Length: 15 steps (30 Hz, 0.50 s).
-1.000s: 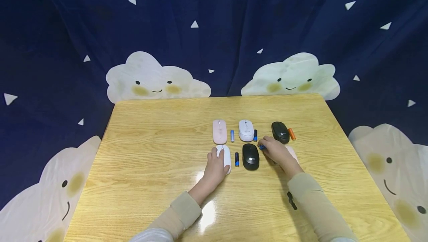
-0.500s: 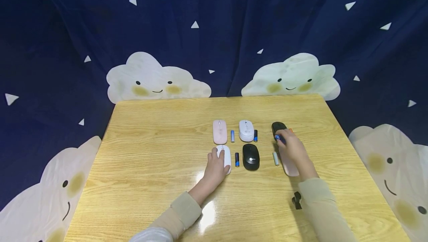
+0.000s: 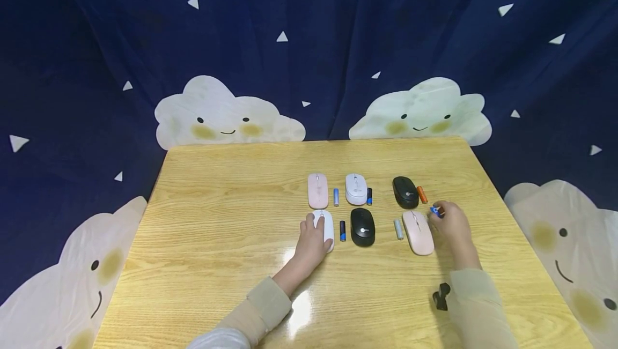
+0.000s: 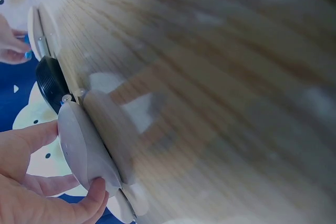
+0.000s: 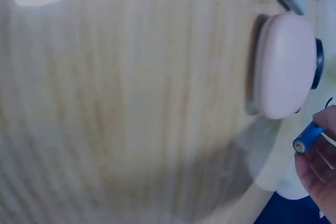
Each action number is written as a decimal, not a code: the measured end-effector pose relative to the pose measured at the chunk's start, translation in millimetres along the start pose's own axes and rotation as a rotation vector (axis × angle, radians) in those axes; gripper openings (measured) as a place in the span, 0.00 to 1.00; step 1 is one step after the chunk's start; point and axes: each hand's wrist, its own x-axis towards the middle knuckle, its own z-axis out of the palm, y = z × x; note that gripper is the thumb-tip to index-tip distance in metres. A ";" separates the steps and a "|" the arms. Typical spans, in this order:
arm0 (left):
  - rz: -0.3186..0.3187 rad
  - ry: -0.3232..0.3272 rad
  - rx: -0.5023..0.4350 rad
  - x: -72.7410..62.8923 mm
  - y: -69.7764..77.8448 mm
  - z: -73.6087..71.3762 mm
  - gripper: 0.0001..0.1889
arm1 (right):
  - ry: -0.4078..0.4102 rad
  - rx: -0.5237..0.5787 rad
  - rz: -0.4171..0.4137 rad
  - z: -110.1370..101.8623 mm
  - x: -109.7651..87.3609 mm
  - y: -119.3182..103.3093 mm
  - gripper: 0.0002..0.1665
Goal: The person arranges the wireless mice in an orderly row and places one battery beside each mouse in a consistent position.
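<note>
My left hand (image 3: 310, 240) holds a white computer mouse (image 3: 329, 227) on the wooden table, with thumb and fingers at its sides; the left wrist view shows the same grip on the mouse (image 4: 86, 148). Between the thumb and fingers of my right hand (image 3: 455, 227) is a blue battery (image 3: 436, 212). One round end of that battery (image 5: 308, 139) faces the camera in the right wrist view. Left of the right hand lies a pink mouse (image 3: 418, 234), and a pale grey battery (image 3: 398, 229) lies on that mouse's left.
A black mouse (image 3: 405, 192) and an orange battery (image 3: 422, 194) lie at the back right. Nearer the middle are another black mouse (image 3: 362, 227), a dark blue battery (image 3: 342, 230), a white mouse (image 3: 356, 188) and a second pink mouse (image 3: 317, 191). Behind the table hangs a navy curtain (image 3: 318, 32).
My right hand has carried the blue battery rightward, past the back-right black mouse to the right of the pink mouse, uncovering the pale grey battery and pink mouse. My left hand stays on the white mouse.
</note>
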 end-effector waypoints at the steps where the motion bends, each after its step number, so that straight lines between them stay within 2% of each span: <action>1: -0.001 0.000 -0.002 0.0 -0.1 0.2 0.33 | -0.015 0.000 0.015 1.1 -1.6 2.6 0.19; 7: -0.003 0.002 -0.002 -0.3 -0.7 0.7 0.33 | -0.111 -0.006 0.107 9.7 -8.8 13.8 0.19; 15: -0.006 -0.001 0.012 -0.2 -0.4 1.3 0.32 | -0.142 0.003 0.148 14.4 -12.4 15.5 0.21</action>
